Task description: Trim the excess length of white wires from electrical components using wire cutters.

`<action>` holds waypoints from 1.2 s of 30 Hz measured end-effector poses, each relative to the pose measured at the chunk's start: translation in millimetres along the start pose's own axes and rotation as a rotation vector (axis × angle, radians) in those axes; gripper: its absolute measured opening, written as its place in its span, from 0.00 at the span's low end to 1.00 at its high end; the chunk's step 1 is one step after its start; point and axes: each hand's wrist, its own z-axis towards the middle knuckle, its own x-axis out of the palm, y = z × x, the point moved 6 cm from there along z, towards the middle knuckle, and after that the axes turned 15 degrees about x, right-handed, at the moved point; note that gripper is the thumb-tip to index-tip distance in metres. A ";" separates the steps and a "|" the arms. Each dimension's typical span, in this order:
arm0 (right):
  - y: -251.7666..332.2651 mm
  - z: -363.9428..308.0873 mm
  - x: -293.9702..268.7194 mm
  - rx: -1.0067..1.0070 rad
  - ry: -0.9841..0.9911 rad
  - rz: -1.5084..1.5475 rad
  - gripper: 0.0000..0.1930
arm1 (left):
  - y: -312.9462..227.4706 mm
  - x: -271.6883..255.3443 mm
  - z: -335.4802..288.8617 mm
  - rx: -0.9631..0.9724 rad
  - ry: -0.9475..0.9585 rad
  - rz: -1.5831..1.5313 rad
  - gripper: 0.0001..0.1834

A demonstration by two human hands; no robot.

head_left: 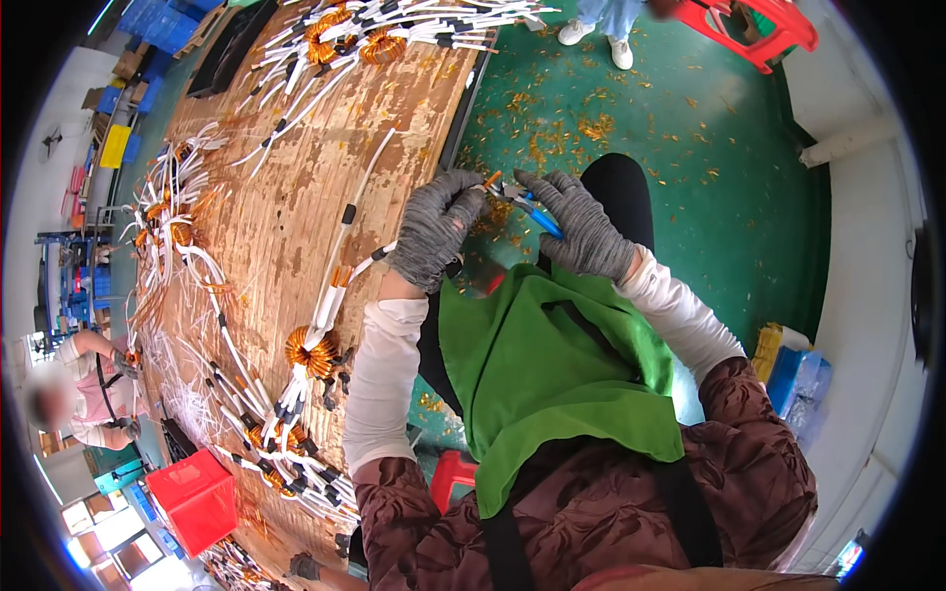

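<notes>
Just past bench's (424, 108) right edge: left hand (437, 229) pinches copper-coloured wire end (492, 181), right hand (589, 229) wraps blue-handled pliers (544, 221), bite unclear. Coil (310, 352) near same edge. This end seems mid-work; white-sleeved leads (327, 309) on bench probably remain.

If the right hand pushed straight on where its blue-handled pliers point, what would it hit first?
Most likely the copper-coloured wire end sticking out of the left hand. The pliers in the right hand are right by it, perhaps already touching; depth is hard to judge from this view.
</notes>
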 end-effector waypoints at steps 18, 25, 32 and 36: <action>2.8 9.2 -0.9 -0.101 0.017 0.152 0.35 | 5.4 -7.3 10.0 -0.136 0.114 -0.122 0.12; 16.6 49.2 -25.2 -0.471 -0.158 -0.213 0.39 | 8.1 -18.2 -0.4 -0.312 0.062 -0.343 0.19; -0.9 30.8 10.7 -0.136 -0.102 0.039 0.31 | 4.6 -2.5 7.0 0.106 -0.085 0.077 0.11; -17.3 -5.2 46.7 0.691 0.680 1.061 0.22 | 12.9 4.1 7.9 0.412 -0.160 0.542 0.07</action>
